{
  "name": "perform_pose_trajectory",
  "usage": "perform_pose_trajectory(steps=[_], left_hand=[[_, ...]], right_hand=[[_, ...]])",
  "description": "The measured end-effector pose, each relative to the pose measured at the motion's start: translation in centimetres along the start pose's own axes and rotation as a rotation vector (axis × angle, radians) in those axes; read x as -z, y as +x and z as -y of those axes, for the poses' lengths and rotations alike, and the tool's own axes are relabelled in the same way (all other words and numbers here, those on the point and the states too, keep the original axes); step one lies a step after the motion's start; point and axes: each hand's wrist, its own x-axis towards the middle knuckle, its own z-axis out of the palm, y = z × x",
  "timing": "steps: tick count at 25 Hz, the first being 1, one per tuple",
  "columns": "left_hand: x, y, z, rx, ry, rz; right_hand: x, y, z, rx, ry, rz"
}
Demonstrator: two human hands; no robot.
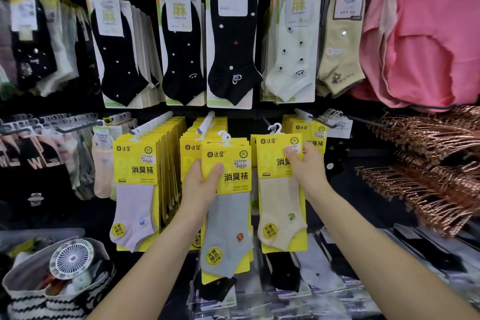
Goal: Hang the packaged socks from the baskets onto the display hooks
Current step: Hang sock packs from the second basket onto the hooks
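While left hand [200, 184] grips grey sock pack [228, 228] | right hand [306, 166] pinches cream sock pack [280, 202] at its yellow card

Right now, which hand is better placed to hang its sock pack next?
The right hand: the hanger of its cream sock pack is just below a hook; the left hand grips a grey sock stack lower.

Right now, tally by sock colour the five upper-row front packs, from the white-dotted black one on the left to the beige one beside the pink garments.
Black sock packs: 3
White sock pack: 1
Beige sock pack: 1
Total: 5
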Motion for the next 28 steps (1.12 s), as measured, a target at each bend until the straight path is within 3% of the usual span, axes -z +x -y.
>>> perform_pose_trajectory(steps=[8,11,13,15,21,28], left_hand=[[-0.7,0.0,-0.3,-0.005,-0.021,0.025],[-1.3,0.0,-0.3,-0.016,-0.04,0.043],[-2.0,-0.1,-0.3,-0.019,-0.036,0.066],[-3.0,-0.3,-0.2,-0.015,-0.043,0.076],[-3.8,-0.6,0.0,-0.033,-0.08,0.083],[-1.6,0.2,0.5,-0.015,-0.051,-0.014]], right_hand=[[-1.5,0.7,-0.8,-0.102,-0.087,-0.028],[-1.2,-0.7,-0.6,0.048,0.023,-0.113],[-1.6,-2.2,-0.2,0.083,0.113,0.027],[-2.2,-3.2,-0.1,0.071,0.052,0.13],[-1.0,-3.0,-0.3,0.044,0.128,0.138],[0.6,-1.3,-1.0,-0.081,0.184,0.008]])
